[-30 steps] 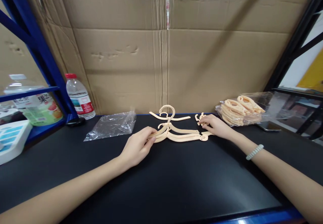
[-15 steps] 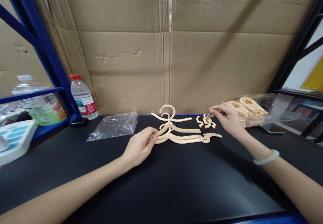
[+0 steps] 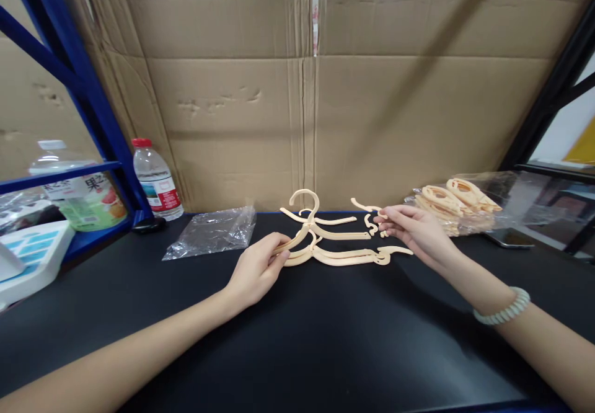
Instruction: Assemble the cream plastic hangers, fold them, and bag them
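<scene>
My left hand (image 3: 259,268) is closed on the left arm of a beige folding hanger (image 3: 341,235), pinched between thumb and fingers. The held hanger is slightly raised, partly over another beige hanger (image 3: 341,259) lying in front of it. Behind it a third hanger's arms (image 3: 338,221) show. Out to the right, my right hand (image 3: 418,230) pinches a thin curved beige piece (image 3: 365,206) by one end, its other end pointing left. Small S-shaped beige pieces (image 3: 370,224) lie just below that hand, partly hidden by its fingers.
Bagged beige hangers (image 3: 458,202) and a phone (image 3: 509,238) are at the right. To the left are an empty clear plastic bag (image 3: 209,230), a red-capped water bottle (image 3: 157,180) and a larger drink bottle (image 3: 83,196). A cardboard wall (image 3: 223,121) closes off the back.
My right hand has drawn the curved piece up from the small pile and turned it to point left. The hanger in my left hand has tilted a little, its hook shifting left.
</scene>
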The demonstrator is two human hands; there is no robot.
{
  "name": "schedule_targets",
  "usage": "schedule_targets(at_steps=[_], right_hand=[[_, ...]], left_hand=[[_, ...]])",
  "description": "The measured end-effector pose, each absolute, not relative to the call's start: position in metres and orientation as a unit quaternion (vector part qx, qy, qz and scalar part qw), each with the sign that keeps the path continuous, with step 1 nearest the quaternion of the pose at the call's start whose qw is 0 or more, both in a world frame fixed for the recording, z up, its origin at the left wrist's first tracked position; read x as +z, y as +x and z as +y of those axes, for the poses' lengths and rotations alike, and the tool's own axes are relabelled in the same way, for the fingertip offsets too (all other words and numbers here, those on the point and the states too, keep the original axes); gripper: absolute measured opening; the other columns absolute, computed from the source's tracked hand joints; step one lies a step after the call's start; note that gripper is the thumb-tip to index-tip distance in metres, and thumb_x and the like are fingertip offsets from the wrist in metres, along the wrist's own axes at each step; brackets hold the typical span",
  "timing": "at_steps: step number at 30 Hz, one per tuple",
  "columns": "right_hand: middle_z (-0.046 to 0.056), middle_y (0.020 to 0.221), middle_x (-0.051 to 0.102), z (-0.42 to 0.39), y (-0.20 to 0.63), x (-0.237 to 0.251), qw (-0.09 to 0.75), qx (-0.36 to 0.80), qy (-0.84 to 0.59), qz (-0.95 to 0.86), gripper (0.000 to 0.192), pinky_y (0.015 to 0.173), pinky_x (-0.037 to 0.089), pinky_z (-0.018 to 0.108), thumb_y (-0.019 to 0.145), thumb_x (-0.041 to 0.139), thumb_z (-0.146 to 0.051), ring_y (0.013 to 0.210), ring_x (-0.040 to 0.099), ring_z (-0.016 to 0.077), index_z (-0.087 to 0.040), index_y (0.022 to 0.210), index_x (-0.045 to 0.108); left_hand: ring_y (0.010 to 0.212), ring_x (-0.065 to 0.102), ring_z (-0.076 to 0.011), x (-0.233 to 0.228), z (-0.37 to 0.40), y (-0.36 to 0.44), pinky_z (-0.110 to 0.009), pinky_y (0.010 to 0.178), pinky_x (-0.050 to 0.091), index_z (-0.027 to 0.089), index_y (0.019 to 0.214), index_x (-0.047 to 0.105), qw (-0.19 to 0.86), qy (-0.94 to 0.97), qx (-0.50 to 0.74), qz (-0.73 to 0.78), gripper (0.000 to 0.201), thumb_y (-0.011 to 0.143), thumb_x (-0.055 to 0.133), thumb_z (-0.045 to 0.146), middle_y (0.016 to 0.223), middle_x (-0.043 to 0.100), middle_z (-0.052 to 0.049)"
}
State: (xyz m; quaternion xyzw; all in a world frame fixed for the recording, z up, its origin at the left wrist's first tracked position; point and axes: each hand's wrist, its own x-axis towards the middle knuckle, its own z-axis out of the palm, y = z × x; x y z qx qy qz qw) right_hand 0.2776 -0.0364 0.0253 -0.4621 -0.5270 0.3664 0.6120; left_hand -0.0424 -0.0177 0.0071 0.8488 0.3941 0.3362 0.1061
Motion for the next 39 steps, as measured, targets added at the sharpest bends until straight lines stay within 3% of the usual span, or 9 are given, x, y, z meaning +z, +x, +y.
schedule_targets(at_steps=[6, 10, 13, 17, 27, 33, 39], right_hand=[[0.004, 0.085, 0.07, -0.031, 0.274, 0.014, 0.61, 0.486, -0.418, -0.466, 0.031, 0.076, 0.056, 0.031, 0.065, 0.079, -0.031, 0.073, 0.065, 0.0154, -0.023, 0.088, 0.06], [0.007, 0.094, 0.068, -0.031, 0.272, 0.012, 0.58, 0.499, -0.426, -0.482, 0.028, 0.083, 0.055, 0.035, 0.068, 0.076, -0.033, 0.087, 0.065, 0.0198, -0.022, 0.09, 0.062], [0.007, 0.096, 0.067, -0.032, 0.272, 0.012, 0.577, 0.491, -0.441, -0.481, 0.027, 0.076, 0.055, 0.031, 0.064, 0.078, -0.033, 0.088, 0.063, 0.0193, -0.021, 0.083, 0.064], [0.002, 0.076, 0.063, -0.033, 0.273, 0.015, 0.568, 0.487, -0.459, -0.478, 0.032, 0.063, 0.051, 0.024, 0.057, 0.084, -0.034, 0.072, 0.058, 0.0134, -0.019, 0.079, 0.068], [-0.001, 0.07, 0.061, -0.038, 0.274, 0.023, 0.497, 0.581, -0.468, -0.444, 0.034, 0.066, 0.05, 0.021, 0.054, 0.087, -0.035, 0.068, 0.057, 0.0097, -0.016, 0.073, 0.066], [0.004, 0.077, 0.066, -0.041, 0.271, 0.024, 0.462, 0.62, -0.444, -0.452, 0.026, 0.071, 0.054, 0.025, 0.065, 0.082, -0.031, 0.077, 0.065, 0.0152, -0.014, 0.07, 0.064], [0.007, 0.079, 0.067, -0.043, 0.268, 0.028, 0.464, 0.639, -0.444, -0.422, 0.017, 0.062, 0.055, 0.026, 0.074, 0.074, -0.021, 0.079, 0.07, 0.0218, -0.014, 0.07, 0.059]], left_hand=[[0.067, 0.052, -0.0154, 0.007, -0.018, -0.042, -0.026, 0.062, 0.039, 0.021, 0.095, 0.055, 0.108, 0.847, 0.341, 0.394, 0.014, 0.09, 0.043, 0.024, 0.078, 0.057, 0.0], [0.067, 0.052, -0.0152, 0.007, -0.018, -0.042, -0.026, 0.061, 0.039, 0.021, 0.095, 0.054, 0.113, 0.845, 0.341, 0.396, 0.013, 0.09, 0.043, 0.024, 0.078, 0.057, 0.001], [0.067, 0.052, -0.0153, 0.007, -0.018, -0.042, -0.025, 0.061, 0.038, 0.021, 0.094, 0.055, 0.115, 0.846, 0.339, 0.395, 0.013, 0.089, 0.043, 0.024, 0.077, 0.057, 0.0], [0.065, 0.05, -0.0148, 0.007, -0.019, -0.041, -0.025, 0.06, 0.037, 0.02, 0.093, 0.055, 0.115, 0.848, 0.336, 0.394, 0.013, 0.09, 0.043, 0.023, 0.074, 0.055, 0.001], [0.065, 0.05, -0.0139, 0.006, -0.017, -0.042, -0.025, 0.06, 0.036, 0.02, 0.095, 0.054, 0.102, 0.859, 0.34, 0.37, 0.012, 0.09, 0.044, 0.022, 0.076, 0.056, 0.001], [0.067, 0.051, -0.0137, 0.006, -0.018, -0.042, -0.026, 0.062, 0.037, 0.021, 0.096, 0.054, 0.1, 0.861, 0.336, 0.368, 0.012, 0.091, 0.044, 0.022, 0.08, 0.057, 0.001], [0.067, 0.052, -0.0138, 0.005, -0.019, -0.043, -0.026, 0.062, 0.038, 0.021, 0.097, 0.054, 0.096, 0.864, 0.333, 0.366, 0.012, 0.091, 0.043, 0.021, 0.081, 0.058, 0.0]])
